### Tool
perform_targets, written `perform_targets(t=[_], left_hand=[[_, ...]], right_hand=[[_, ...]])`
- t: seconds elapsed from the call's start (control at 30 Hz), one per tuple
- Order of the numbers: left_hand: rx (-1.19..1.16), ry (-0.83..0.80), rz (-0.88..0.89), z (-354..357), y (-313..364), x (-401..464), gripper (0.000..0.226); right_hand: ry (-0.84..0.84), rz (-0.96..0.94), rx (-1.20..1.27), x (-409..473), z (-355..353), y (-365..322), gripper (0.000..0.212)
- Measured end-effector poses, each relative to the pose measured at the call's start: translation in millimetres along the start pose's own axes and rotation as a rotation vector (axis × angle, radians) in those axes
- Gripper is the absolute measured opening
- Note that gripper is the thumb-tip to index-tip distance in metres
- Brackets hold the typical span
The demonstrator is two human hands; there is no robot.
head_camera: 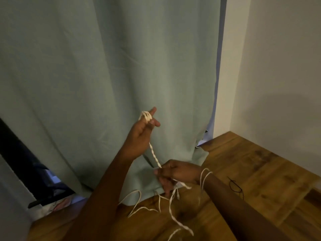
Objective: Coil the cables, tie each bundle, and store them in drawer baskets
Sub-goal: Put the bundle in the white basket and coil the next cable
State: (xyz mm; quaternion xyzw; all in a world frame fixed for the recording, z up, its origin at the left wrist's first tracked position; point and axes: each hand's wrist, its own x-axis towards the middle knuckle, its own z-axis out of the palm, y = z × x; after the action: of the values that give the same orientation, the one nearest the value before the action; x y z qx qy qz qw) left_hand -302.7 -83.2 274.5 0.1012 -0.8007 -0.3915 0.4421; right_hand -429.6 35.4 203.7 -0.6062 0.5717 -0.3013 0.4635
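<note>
From the head view, your left hand [140,134] is raised before the curtain [86,84], index finger extended with white cable [154,157] looped round it, thumb pinching the turns so they can't slip. Your right hand [175,173] pinches the twisted strand below, keeping it taut for winding. The cable is thin, pale and kinked; its slack crosses your right wrist and trails onto the wooden floor [260,180]

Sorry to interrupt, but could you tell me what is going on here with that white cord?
A person is coiling a white cable. The left hand holds loops wound round its raised fingers, and the right hand pinches the twisted strand below. The loose remainder trails over the wooden floor before a green curtain. No tie is on yet.
</note>
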Motion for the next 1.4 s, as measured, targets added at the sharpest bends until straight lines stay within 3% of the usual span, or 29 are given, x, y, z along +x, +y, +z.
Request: perform_targets(t=[0.07, 0.1, 0.27, 0.33, 0.47, 0.57, 0.67, 0.73, 0.8, 0.83, 0.9, 1.0, 1.07, 1.13, 1.23, 1.33, 1.4], left_hand=[[0.287, -0.142, 0.004, -6.5, -29.5, -6.4, 0.023], [0.312, -0.191, -0.035, -10.5, -37.3, -9.3, 0.025], [0.136, -0.309, -0.228, 2.7, -30.6, -12.5, 0.04], [-0.109, -0.34, -0.331, 10.7, -21.3, -10.8, 0.039], [-0.877, -0.331, -0.386, 13.8, -2.0, -5.8, 0.043], [-1.155, -0.216, -0.288, 18.5, 13.4, 4.9, 0.028], [-1.224, -0.056, -0.238, 23.5, 17.8, 16.9, 0.033], [-1.171, -0.012, -0.209, 24.4, 15.0, 21.3, 0.029], [-1.087, 0.101, -0.179, 22.7, 4.1, 26.8, 0.025], [-0.984, 0.169, -0.181, 19.1, -1.9, 28.5, 0.022], [-0.547, 0.21, -0.146, 12.7, -17.9, 27.4, 0.026], [0.178, -0.041, -0.04, 13.1, -35.9, 12.3, 0.016], [0.264, -0.17, -0.049, 16.9, -34.1, 1.8, 0.021], [0.003, -0.18, -0.168, 16.5, -27.2, -1.6, 0.034], [-0.577, -0.23, -0.332, 17.3, -10.2, 1.5, 0.037], [-0.87, -0.318, -0.336, 17.6, 2.0, 0.9, 0.021], [-1.099, -0.246, -0.285, 17.0, 10.0, 3.7, 0.013]], right_hand=[[0.03, -0.043, -0.165, -12.9, -25.9, -10.7, 0.03], [0.095, -0.079, -0.222, -20.0, -39.5, -18.2, 0.028], [0.491, -0.365, -0.44, -33.2, -89.4, -62.9, 0.029], [0.586, -0.438, -0.404, -29.9, -100.2, -74.0, 0.02], [0.672, -0.477, -0.104, -8.8, -111.7, -63.3, 0.017], [0.571, -0.402, 0.147, 15.5, -89.0, -38.1, 0.008], [0.352, -0.249, 0.22, 25.5, -58.2, -22.0, 0.015], [0.214, -0.158, 0.142, 24.3, -43.4, -22.2, 0.015], [0.09, -0.115, -0.243, 21.7, -37.1, -23.4, 0.015], [0.048, -0.105, -0.44, 19.8, -35.7, -22.5, 0.015], [0.105, -0.129, -0.644, 11.4, -40.0, -23.9, 0.011], [0.337, -0.304, -0.775, -4.8, -64.8, -44.2, 0.008], [0.432, -0.405, -0.764, -12.3, -83.5, -63.6, 0.011], [0.462, -0.46, -0.663, -15.2, -96.1, -77.1, 0.014], [0.563, -0.507, -0.42, -12.7, -107.9, -77.8, 0.018], [0.584, -0.53, -0.143, -1.0, -103.7, -67.6, 0.023], [0.491, -0.485, 0.147, 9.2, -91.4, -54.6, 0.027]])
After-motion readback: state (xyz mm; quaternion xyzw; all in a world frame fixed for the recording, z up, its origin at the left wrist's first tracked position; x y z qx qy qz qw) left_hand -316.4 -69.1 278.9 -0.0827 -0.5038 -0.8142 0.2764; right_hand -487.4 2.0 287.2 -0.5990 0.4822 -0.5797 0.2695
